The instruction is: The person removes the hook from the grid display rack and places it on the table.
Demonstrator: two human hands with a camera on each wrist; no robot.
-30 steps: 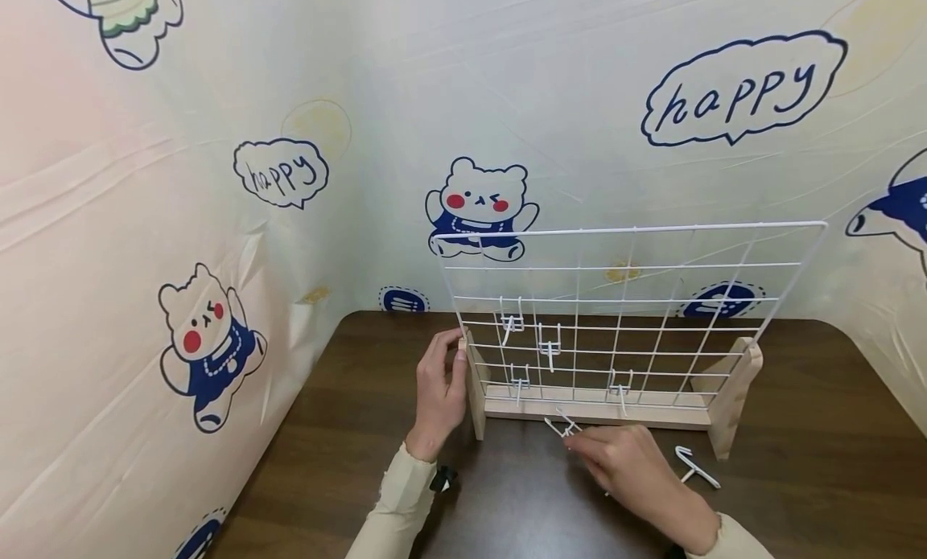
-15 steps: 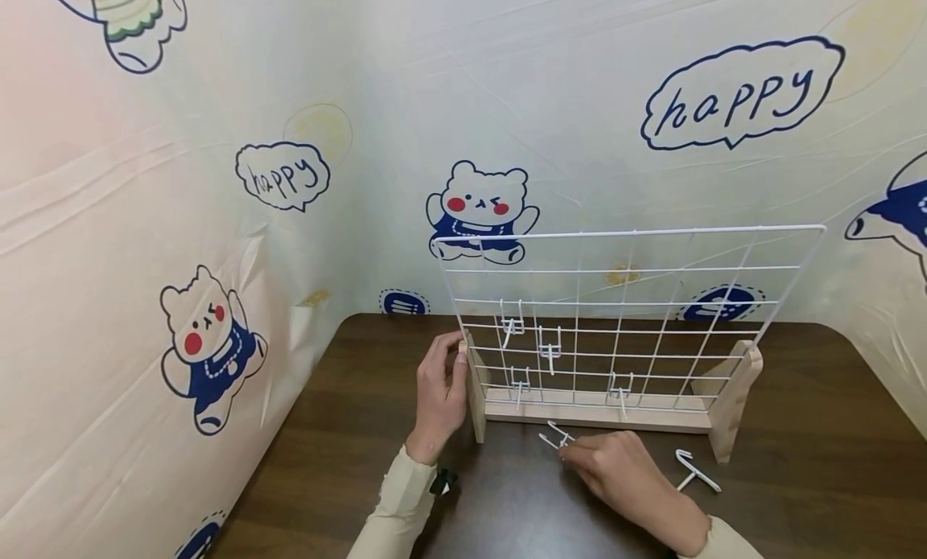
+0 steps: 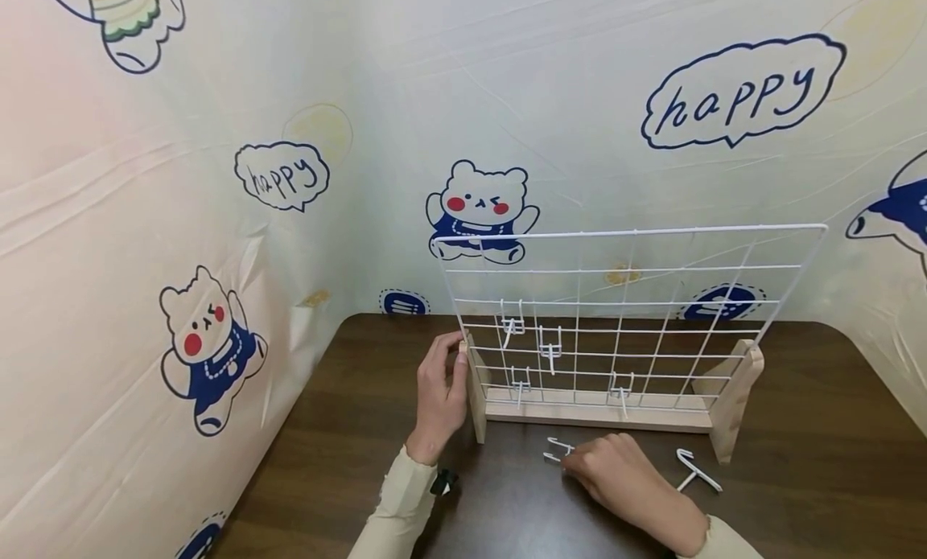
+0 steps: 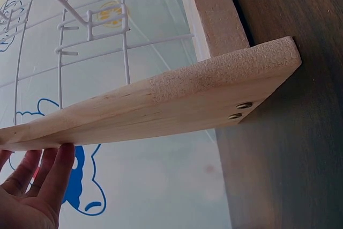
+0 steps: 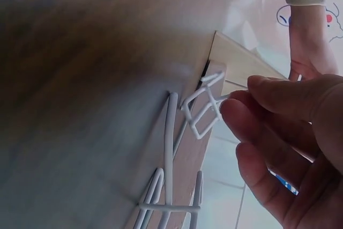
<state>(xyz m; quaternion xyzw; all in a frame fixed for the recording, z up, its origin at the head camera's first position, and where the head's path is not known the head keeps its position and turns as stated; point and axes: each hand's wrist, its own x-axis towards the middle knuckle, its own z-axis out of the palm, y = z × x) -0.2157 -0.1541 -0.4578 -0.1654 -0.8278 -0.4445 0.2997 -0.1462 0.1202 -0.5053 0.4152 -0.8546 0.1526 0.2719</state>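
A white wire grid rack (image 3: 615, 304) with wooden sides stands on the brown table. My left hand (image 3: 442, 386) grips the left wooden side panel (image 4: 161, 105), its thumb at the near edge; in the left wrist view the fingertips meet the wood. In front of the rack, my right hand (image 3: 615, 470) pinches a white wire hook (image 5: 201, 111) between thumb and forefinger, its two bent prongs pointing left in the head view. The hook's rear part is hidden by the fingers. Another white hook (image 3: 698, 472) lies on the table right of this hand.
Several white hooks (image 3: 550, 348) hang on the lower part of the grid. A wooden base bar (image 3: 594, 413) joins the two sides, with the right side panel (image 3: 737, 398) close behind the loose hook. A printed cloth (image 3: 579, 100) hangs behind the table.
My right hand has drawn slightly toward me, away from the rack, and the hook in it has turned so its prongs point more to the left. My left hand stays in place.
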